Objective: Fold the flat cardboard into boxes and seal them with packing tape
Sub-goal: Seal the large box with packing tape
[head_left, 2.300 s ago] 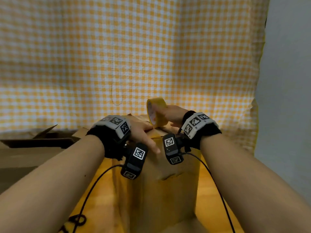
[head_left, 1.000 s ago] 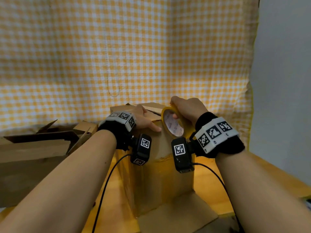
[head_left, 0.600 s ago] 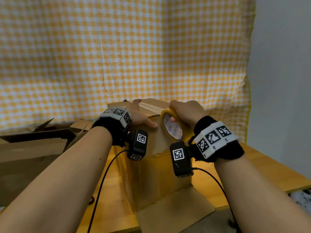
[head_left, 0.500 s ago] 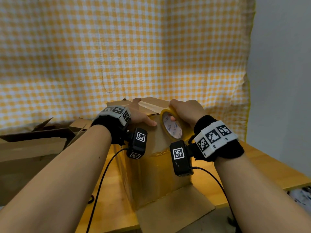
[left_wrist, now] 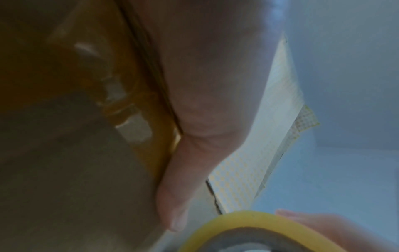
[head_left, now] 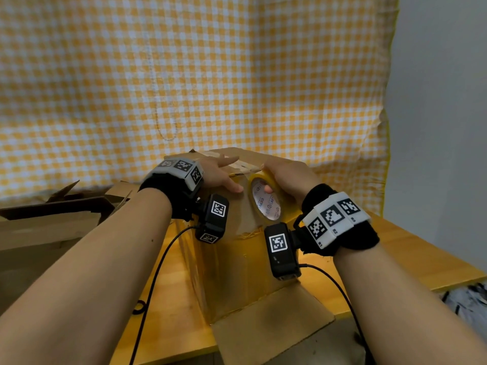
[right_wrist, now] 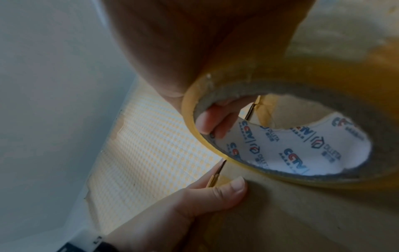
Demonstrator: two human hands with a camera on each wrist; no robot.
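A tall cardboard box (head_left: 237, 272) stands upright on the wooden table (head_left: 408, 254), with yellowish tape over its near face and a strip along the top. My left hand (head_left: 218, 175) lies over the top near edge, fingers straight on the top and the thumb (left_wrist: 172, 196) pressed on the near face. My right hand (head_left: 287, 177) grips a yellow tape roll (head_left: 263, 204) held against the box's upper near face. Its fingers (right_wrist: 211, 119) hook through the printed core of the tape roll (right_wrist: 291, 150). The left thumb (right_wrist: 215, 192) sits just beside the roll.
Flattened and half-open cardboard (head_left: 47, 227) is stacked at the left. A bottom flap (head_left: 268, 320) of the box juts out past the table's front edge. A yellow checked cloth (head_left: 210, 75) hangs behind, a grey wall stands at the right. Wrist-camera cables (head_left: 158, 259) trail over the table.
My right hand has brought the roll from the top of the box over the near edge and onto the near face. In the last half second both hands barely move.
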